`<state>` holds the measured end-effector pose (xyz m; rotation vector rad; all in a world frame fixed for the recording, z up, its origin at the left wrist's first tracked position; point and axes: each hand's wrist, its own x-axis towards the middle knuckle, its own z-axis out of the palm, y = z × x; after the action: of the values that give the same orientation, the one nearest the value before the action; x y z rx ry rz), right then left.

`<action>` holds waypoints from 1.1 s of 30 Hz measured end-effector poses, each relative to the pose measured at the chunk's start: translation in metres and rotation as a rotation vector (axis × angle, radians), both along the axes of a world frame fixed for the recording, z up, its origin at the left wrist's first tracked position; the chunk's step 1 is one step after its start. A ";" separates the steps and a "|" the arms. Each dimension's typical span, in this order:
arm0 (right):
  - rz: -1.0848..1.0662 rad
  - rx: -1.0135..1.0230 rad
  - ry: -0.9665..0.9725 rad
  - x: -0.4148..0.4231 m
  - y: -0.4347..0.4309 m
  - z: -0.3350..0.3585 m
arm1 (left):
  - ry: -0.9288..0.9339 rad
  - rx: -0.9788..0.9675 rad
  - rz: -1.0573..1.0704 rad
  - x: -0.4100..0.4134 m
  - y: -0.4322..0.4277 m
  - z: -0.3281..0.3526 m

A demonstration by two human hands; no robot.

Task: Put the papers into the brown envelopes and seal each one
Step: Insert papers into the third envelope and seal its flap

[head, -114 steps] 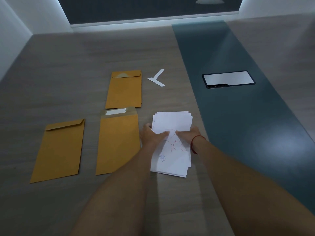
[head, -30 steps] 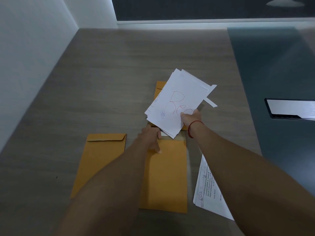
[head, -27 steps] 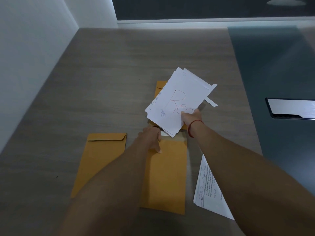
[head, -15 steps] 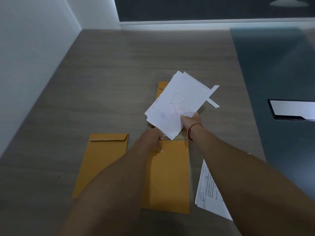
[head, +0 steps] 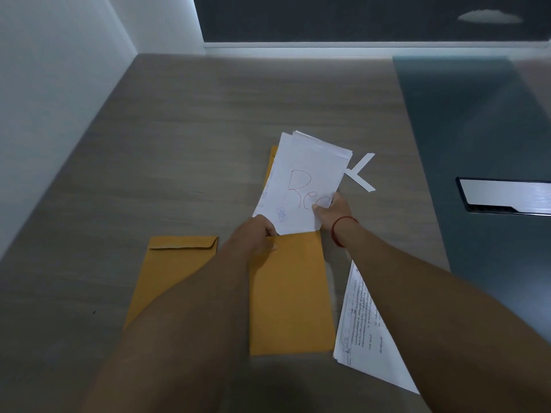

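Observation:
My right hand (head: 329,211) grips a stack of white papers (head: 301,180) with red writing on the top sheet. The stack's lower edge sits inside the mouth of the middle brown envelope (head: 290,293), which lies flat on the table. My left hand (head: 256,236) holds that envelope's open top edge. A second brown envelope (head: 173,269) with its flap folded down lies to the left. A third brown envelope (head: 272,159) shows only as a sliver behind the papers.
More printed white sheets (head: 362,332) lie right of the middle envelope, partly under my right forearm. Two white paper strips (head: 359,172) lie beyond the papers. A dark blue-grey band (head: 477,144) with a metal hatch (head: 507,196) runs along the right. A white wall (head: 44,99) borders the left.
The camera view has shifted left. My right hand lifted part of the paper stack, carried it over the middle envelope and lowered its bottom edge into the mouth, which my left hand holds open.

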<state>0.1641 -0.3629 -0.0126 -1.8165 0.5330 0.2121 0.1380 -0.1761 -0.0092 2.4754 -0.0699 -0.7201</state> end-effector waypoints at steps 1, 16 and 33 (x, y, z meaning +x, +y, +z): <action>0.021 -0.026 0.002 0.000 0.000 0.000 | -0.007 0.012 -0.005 0.001 -0.001 0.000; 0.294 -0.245 0.051 -0.001 0.004 -0.002 | -0.022 0.005 0.001 0.017 -0.007 -0.010; 0.347 -0.302 0.127 0.008 -0.003 0.000 | -0.210 -0.086 -0.024 0.009 -0.014 -0.007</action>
<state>0.1718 -0.3656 -0.0122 -2.1962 0.3463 0.5088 0.1470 -0.1899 -0.0166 2.4623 -0.2054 -0.4552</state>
